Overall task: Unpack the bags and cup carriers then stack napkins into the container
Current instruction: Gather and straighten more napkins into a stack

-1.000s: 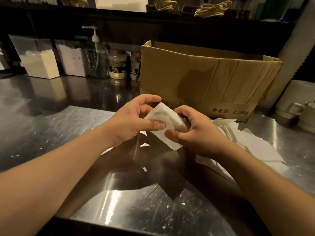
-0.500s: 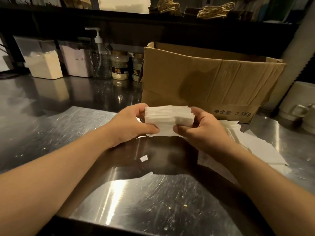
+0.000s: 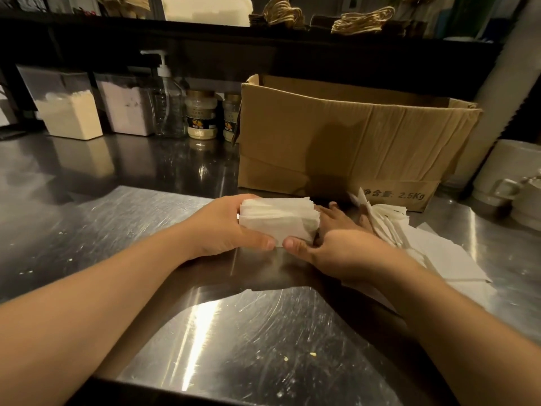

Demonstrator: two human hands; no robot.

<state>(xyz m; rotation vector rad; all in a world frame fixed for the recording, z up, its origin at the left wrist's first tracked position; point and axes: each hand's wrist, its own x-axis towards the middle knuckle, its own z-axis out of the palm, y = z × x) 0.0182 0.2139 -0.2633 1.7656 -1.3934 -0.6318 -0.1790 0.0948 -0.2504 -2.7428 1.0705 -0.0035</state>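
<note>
A thick stack of white paper napkins (image 3: 278, 219) is sitting just above the steel counter (image 3: 117, 230). The left hand (image 3: 222, 230) is gripping its left end, fingers curled round. The right hand (image 3: 336, 244) is touching its right end, thumb beneath, fingers spread loosely.

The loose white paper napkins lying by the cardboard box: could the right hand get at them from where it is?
Probably yes. The right hand only touches the white napkin stack that the left hand grips, and the loose white paper napkins lie uncovered right beside it on the steel counter.

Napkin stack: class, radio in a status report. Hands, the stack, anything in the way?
Left hand grips napkin stack; right hand steadies its end, fingers straight. Stack held above steel counter. Loose napkins at right, cardboard box behind. Nothing obstructing.
</note>
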